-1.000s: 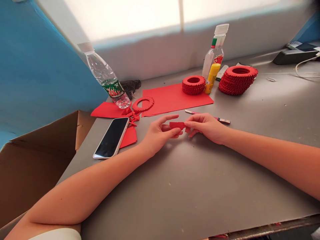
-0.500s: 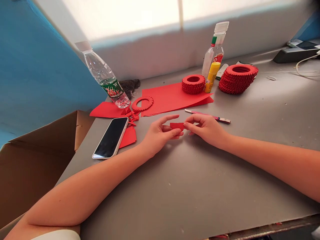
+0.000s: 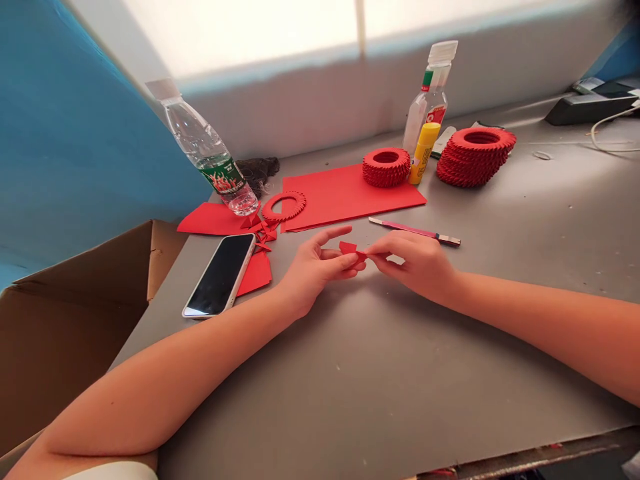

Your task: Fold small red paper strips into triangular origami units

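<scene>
A small folded piece of red paper [image 3: 349,248] is held between my two hands above the grey table. My left hand [image 3: 325,262] pinches it between thumb and fingers, with the index finger stretched out above it. The thumb and index finger of my right hand [image 3: 410,259] grip its right end, partly hiding it. Just beyond my right hand lies a slim pink utility knife [image 3: 415,231]. Left of my left hand are several small folded red paper pieces [image 3: 265,235] and a flat red paper ring [image 3: 284,207].
A phone [image 3: 220,275] lies at the left, with a leaning water bottle [image 3: 215,163] behind it. Red paper sheets [image 3: 330,197], a yellow glue stick [image 3: 424,153], another bottle [image 3: 417,113] and stacked red paper rings [image 3: 475,160] stand farther back. A cardboard box [image 3: 75,327] adjoins the table's left edge.
The red paper was a flat strip; its right end now bends downward at my right fingers. My right hand has turned slightly, its fingertips dipping lower.
</scene>
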